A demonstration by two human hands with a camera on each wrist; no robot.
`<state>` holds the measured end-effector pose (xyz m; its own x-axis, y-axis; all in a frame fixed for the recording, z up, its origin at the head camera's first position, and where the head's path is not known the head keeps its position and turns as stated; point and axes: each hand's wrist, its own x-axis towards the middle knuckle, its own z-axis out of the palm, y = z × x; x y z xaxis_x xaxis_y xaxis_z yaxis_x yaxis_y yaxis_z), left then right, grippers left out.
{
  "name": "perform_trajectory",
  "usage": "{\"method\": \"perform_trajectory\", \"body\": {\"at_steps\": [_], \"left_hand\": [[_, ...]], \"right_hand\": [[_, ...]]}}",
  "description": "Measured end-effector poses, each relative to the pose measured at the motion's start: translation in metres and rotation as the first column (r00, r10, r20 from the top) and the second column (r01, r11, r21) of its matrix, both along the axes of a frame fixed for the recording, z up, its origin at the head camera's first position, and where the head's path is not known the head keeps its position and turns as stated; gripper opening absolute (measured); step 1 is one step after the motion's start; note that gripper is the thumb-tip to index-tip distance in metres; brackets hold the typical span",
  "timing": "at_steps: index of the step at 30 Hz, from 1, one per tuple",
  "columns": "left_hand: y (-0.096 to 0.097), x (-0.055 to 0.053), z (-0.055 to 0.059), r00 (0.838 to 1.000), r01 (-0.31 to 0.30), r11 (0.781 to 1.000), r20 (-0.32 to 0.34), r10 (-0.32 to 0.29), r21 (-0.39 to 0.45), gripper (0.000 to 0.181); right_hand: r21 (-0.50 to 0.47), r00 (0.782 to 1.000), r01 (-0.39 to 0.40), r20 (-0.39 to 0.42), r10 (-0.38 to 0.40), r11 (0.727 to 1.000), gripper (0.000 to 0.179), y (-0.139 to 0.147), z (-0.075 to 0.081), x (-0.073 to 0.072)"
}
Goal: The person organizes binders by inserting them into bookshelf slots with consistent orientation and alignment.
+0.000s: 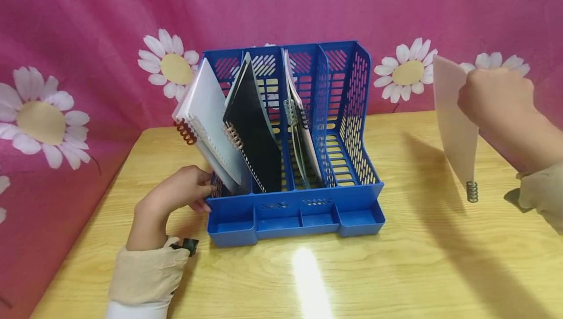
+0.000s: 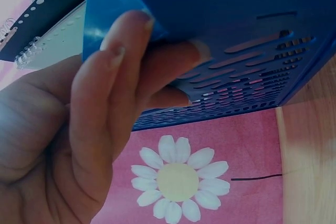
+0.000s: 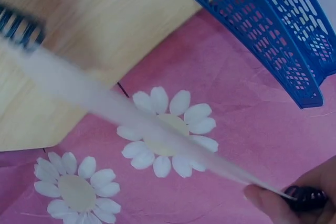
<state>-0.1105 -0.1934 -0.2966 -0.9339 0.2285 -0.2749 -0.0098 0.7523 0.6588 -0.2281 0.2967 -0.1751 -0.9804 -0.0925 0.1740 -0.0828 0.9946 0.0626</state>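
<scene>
A blue file organizer with upright compartments and small front trays stands on the table. My left hand grips its front left corner; in the left wrist view, fingers lie against the blue wall. To the organizer's right, my right hand holds a pale pink spiral notebook upright, its dark coil at the lower corner. The right wrist view shows this notebook edge-on, pinched near another dark coil. White notebooks, a black notebook and thinner notebooks lean in the compartments.
The organizer's rightmost compartment holds no notebook. A pink cloth with white daisies hangs behind the wooden table. Dark straps show at both sleeves.
</scene>
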Motion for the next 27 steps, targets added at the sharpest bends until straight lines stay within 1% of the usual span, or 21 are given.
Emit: {"method": "perform_trajectory", "body": {"at_steps": [2,4,7,10,12,15,16,18,21,24,26,27], "left_hand": [[0.0,-0.001,-0.002,1.0,0.002,1.0,0.003,-0.002,-0.005,0.019],[0.001,-0.001,-0.004,1.0,0.008,1.0,0.003,-0.008,-0.004,0.018],[0.001,-0.002,-0.006,1.0,0.012,1.0,0.0,-0.012,0.009,0.018],[0.0,-0.002,-0.006,1.0,0.001,1.0,-0.004,-0.001,0.018,0.017],[-0.001,-0.002,-0.005,1.0,-0.005,1.0,-0.004,0.005,0.015,0.017],[-0.002,-0.001,-0.004,1.0,-0.004,1.0,-0.003,0.004,0.007,0.017],[-0.002,-0.001,-0.004,1.0,-0.003,1.0,-0.002,0.003,0.003,0.018],[-0.003,-0.001,-0.003,1.0,-0.006,1.0,0.0,0.006,-0.001,0.02],[-0.003,0.0,-0.003,1.0,-0.009,1.0,-0.001,0.009,-0.003,0.023],[-0.003,0.001,-0.004,1.0,-0.019,1.0,0.0,0.019,0.001,0.023],[-0.002,0.002,-0.004,1.0,-0.02,1.0,-0.002,0.02,0.007,0.021],[-0.002,0.002,-0.004,1.0,-0.021,1.0,-0.002,0.021,0.009,0.021]], "right_hand": [[-0.022,1.0,0.012,0.002,-0.012,1.0,0.027,-0.001,0.003,0.001],[-0.038,1.0,0.009,-0.014,-0.01,0.999,0.028,-0.001,0.006,0.002],[-0.054,0.999,-0.012,-0.036,0.01,0.998,0.02,-0.001,0.015,0.006],[-0.072,0.996,-0.054,-0.072,0.049,0.996,0.024,-0.003,0.029,0.011],[-0.077,0.988,-0.097,-0.124,0.087,0.992,0.027,-0.006,0.038,0.015],[-0.048,0.97,-0.149,-0.203,0.137,0.988,0.029,-0.012,0.051,0.024],[-0.03,0.957,-0.174,-0.241,0.162,0.984,0.03,-0.015,0.054,0.026],[0.0,0.935,-0.21,-0.292,0.201,0.978,0.032,-0.019,0.06,0.032],[0.033,0.88,-0.289,-0.384,0.279,0.957,0.034,-0.025,0.066,0.037],[0.02,0.861,-0.33,-0.404,0.309,0.944,0.034,-0.026,0.071,0.038],[-0.012,0.861,-0.342,-0.405,0.309,0.939,0.032,-0.023,0.074,0.034],[-0.03,0.868,-0.338,-0.397,0.299,0.941,0.032,-0.018,0.073,0.027]]}}
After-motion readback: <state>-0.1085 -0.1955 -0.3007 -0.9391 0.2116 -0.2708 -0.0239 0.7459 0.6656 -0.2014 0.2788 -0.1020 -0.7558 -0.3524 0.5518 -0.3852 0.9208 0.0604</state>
